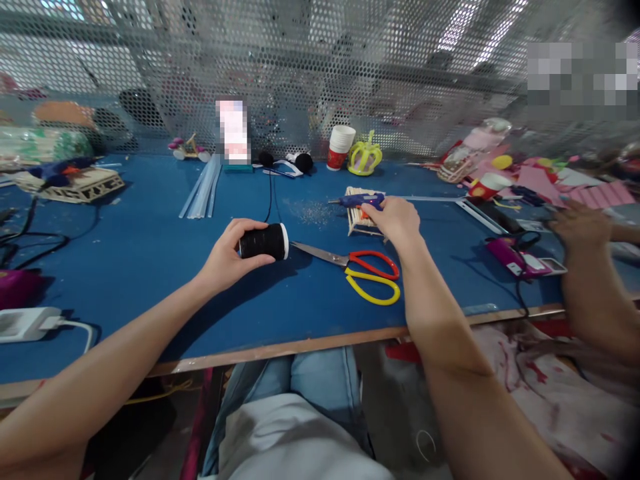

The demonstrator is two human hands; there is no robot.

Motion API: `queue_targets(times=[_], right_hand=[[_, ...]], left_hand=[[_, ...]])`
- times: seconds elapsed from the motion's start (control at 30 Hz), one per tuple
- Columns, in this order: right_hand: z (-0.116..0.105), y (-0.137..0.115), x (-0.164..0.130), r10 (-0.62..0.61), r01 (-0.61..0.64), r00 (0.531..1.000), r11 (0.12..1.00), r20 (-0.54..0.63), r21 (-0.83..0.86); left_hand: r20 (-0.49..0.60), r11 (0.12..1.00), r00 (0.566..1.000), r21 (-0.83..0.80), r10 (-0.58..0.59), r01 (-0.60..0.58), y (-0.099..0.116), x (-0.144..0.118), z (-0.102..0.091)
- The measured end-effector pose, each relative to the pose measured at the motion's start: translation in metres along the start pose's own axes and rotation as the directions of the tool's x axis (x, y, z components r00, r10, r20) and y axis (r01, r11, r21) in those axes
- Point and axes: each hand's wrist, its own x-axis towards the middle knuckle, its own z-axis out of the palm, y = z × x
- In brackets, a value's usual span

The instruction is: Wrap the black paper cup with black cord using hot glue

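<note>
My left hand [225, 257] grips a spool of black thread [265, 241], lying on its side on the blue table [150, 267]. My right hand [393, 220] rests on the handle of a blue glue gun [357, 200], which sits on a small stand of wooden sticks [361, 217]. Between both hands lie scissors [363, 270] with one red and one yellow handle, blades pointing at the spool.
Glue sticks [203, 187], paper cups [341, 148] and a yellow crown [365, 159] stand at the back by a perforated metal screen. A co-worker's hand [580, 227] works at the right near a purple tool [510, 259]. A white power strip [25, 323] lies at the left.
</note>
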Motion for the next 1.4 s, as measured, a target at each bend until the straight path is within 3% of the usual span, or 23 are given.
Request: queue_targets(times=[0.07, 0.13, 0.17, 0.23, 0.3, 0.43, 0.53, 0.6, 0.73, 0.97, 1.17, 1.4], right_hand=[[-0.003, -0.005, -0.008, -0.049, 0.057, 0.985, 0.998, -0.164, 0.039], [-0.007, -0.016, -0.021, -0.171, 0.222, 0.930, 0.967, -0.325, 0.127], [-0.009, -0.023, -0.029, -0.247, 0.323, 0.909, 0.926, -0.336, 0.194], [-0.013, -0.041, -0.047, -0.442, 0.486, 0.874, 0.786, -0.203, 0.383], [-0.014, -0.061, -0.062, -0.611, 0.503, 0.792, 0.665, 0.014, 0.552], [-0.008, -0.092, -0.078, -0.710, 0.334, 0.657, 0.576, 0.254, 0.747], [0.001, -0.106, -0.083, -0.747, 0.179, 0.595, 0.484, 0.297, 0.857], [0.007, -0.110, -0.086, -0.733, 0.096, 0.628, 0.407, 0.262, 0.908], [0.010, -0.110, -0.090, -0.616, -0.006, 0.757, 0.329, 0.219, 0.944], [0.003, -0.098, -0.081, -0.529, 0.044, 0.845, 0.206, 0.073, 0.978], [0.007, -0.092, -0.073, -0.467, 0.162, 0.883, 0.197, -0.053, 0.967], [0.010, -0.091, -0.070, -0.471, 0.238, 0.878, 0.271, -0.088, 0.933]], left_hand=[[-0.002, 0.999, 0.999, -0.002, 0.035, -0.035, 0.001, 0.000, 0.000], [0.001, 0.996, 0.996, 0.002, 0.086, -0.086, 0.002, -0.001, 0.000], [0.009, 0.993, 0.994, 0.010, 0.113, -0.114, 0.004, -0.001, -0.001], [0.040, 0.985, 0.985, 0.036, 0.166, -0.167, 0.007, -0.002, -0.001], [0.084, 0.975, 0.975, 0.070, 0.205, -0.211, 0.011, -0.003, -0.002], [0.167, 0.945, 0.946, 0.128, 0.279, -0.301, 0.013, -0.005, -0.002], [0.184, 0.916, 0.922, 0.155, 0.342, -0.370, 0.011, -0.006, 0.000], [0.189, 0.903, 0.912, 0.169, 0.363, -0.394, 0.010, -0.007, 0.000], [0.197, 0.923, 0.920, 0.123, 0.338, -0.365, 0.012, -0.007, -0.001], [0.127, 0.995, 0.987, -0.032, 0.099, -0.095, 0.013, -0.006, 0.000], [0.245, 0.976, 0.957, -0.117, -0.153, 0.186, 0.018, -0.007, -0.001], [0.338, 0.968, 0.927, -0.129, -0.160, 0.214, 0.022, -0.007, -0.004]])
